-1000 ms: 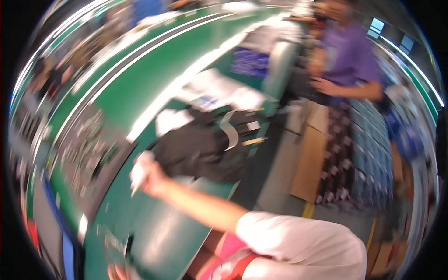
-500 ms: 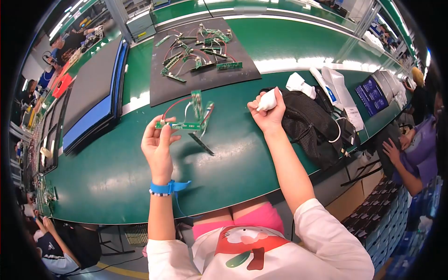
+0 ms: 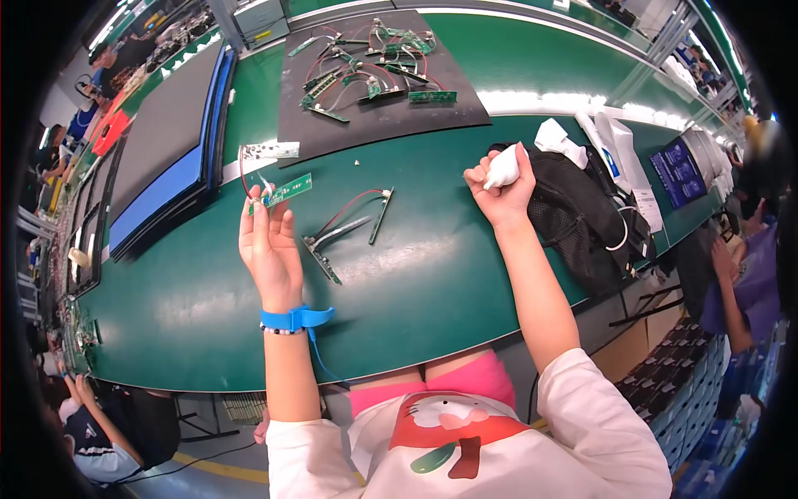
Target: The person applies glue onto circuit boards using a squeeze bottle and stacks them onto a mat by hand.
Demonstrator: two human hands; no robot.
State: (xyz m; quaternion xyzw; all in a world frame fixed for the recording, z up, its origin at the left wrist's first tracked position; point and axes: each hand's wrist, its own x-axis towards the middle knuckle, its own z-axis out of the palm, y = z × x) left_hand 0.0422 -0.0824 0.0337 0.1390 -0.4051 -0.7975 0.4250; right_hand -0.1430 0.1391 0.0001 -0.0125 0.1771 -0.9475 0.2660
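Observation:
My left hand [image 3: 270, 249], with a blue strap at the wrist, pinches a green circuit board [image 3: 291, 189] between thumb and fingers. Thin wires run from its held end; a red one leads up to a pale strip-shaped board [image 3: 270, 150] just above the hand. To the right of this hand, another pair of wired circuit boards [image 3: 381, 218] rests on the green table [image 3: 432, 283], joined by red and white wires. My right hand [image 3: 505, 187] is closed around a soft-looking white wad [image 3: 505, 169], perhaps crumpled tissue or cloth, held above the table.
Several wired boards lie on a black mat [image 3: 449, 137] at the back. Stacked grey and blue sheets [image 3: 162, 150] stand at left. A black mesh bag [image 3: 573, 216], white tissue [image 3: 559, 141] and a blue-printed packet [image 3: 677, 170] are at right. Other people sit on both sides.
The circuit boards that hung together from my left hand are now apart: one wired pair lies on the table, the rest stays in my fingers. My right hand still holds the white wad.

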